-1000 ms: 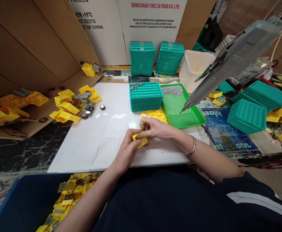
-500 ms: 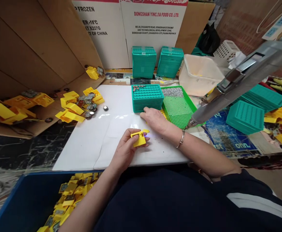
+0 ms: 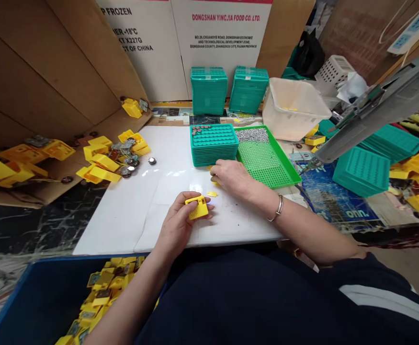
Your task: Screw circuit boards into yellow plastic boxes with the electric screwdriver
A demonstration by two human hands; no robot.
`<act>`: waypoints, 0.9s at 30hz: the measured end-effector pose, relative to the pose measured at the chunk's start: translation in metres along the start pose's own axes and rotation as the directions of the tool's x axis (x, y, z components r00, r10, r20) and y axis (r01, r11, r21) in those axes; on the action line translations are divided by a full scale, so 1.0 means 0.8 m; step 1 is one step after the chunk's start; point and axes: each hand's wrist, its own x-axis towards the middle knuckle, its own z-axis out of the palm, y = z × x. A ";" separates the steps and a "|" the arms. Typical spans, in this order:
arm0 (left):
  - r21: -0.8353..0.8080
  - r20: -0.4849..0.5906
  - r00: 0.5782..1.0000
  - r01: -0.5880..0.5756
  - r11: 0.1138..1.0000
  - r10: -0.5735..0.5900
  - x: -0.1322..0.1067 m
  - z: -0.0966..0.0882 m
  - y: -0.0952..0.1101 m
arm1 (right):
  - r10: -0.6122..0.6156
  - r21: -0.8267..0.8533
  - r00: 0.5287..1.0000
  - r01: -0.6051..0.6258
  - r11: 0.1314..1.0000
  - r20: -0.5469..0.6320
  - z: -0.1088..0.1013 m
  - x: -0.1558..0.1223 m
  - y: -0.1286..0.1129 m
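Observation:
My left hand [image 3: 177,219] is closed around a small yellow plastic housing [image 3: 199,209] with a dotted hole pattern, held low over the white work surface. My right hand [image 3: 232,178] is beside the front of a stack of teal trays [image 3: 214,154]. Its fingers are curled together and pointing down; bits of yellow plastic show at the fingertips, but what they grip is hidden. Between the hands, a small flat yellow piece [image 3: 212,194] lies on the white surface. Dark round parts [image 3: 197,130] sit in one corner of the top teal tray.
A green tray [image 3: 286,176] of small silvery parts [image 3: 253,135] is right of the stack. The grey powered screwdriver [image 3: 353,127] slants in from the right. Yellow housings with wired parts [image 3: 105,160] lie left. A blue bin [image 3: 22,297] of yellow housings stands below.
The small flat yellow piece, earlier seen against the housing's top edge, now shows apart from it. The right hand's fingers have curled in near the stack's base. The view has shifted slightly.

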 end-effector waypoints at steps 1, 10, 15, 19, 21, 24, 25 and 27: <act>0.003 -0.009 1.000 -0.006 1.000 0.006 0.000 -0.002 0.001 | 0.005 0.001 1.000 -0.005 1.000 0.015 0.001 -0.002 -0.002; 0.005 -0.021 0.999 -0.026 1.000 0.026 0.001 0.001 0.007 | 0.044 0.190 0.999 -0.040 0.981 -0.016 -0.004 -0.023 -0.005; -0.027 0.007 1.000 0.006 1.000 -0.005 0.002 0.009 0.010 | -0.020 0.873 0.997 0.074 0.483 -0.074 -0.005 -0.063 0.001; -0.030 0.074 0.997 0.025 0.999 -0.022 0.002 0.016 0.008 | 0.017 0.897 0.980 0.175 0.406 -0.199 0.003 -0.079 0.001; -0.021 0.120 0.992 0.039 0.999 -0.036 0.002 0.019 0.007 | -0.035 0.823 0.959 0.261 0.505 -0.283 0.007 -0.081 0.003; -0.009 0.169 0.983 0.079 0.997 -0.077 0.004 0.020 0.006 | -0.224 0.555 0.897 0.416 0.720 -0.382 0.013 -0.085 0.007; -0.009 0.181 0.979 0.095 0.995 -0.092 0.005 0.020 0.007 | -0.292 0.453 0.872 0.460 0.764 -0.393 0.014 -0.087 0.008; -0.010 0.191 0.976 0.109 0.994 -0.105 0.007 0.021 0.007 | -0.329 0.349 0.848 0.482 0.803 -0.414 0.017 -0.090 0.007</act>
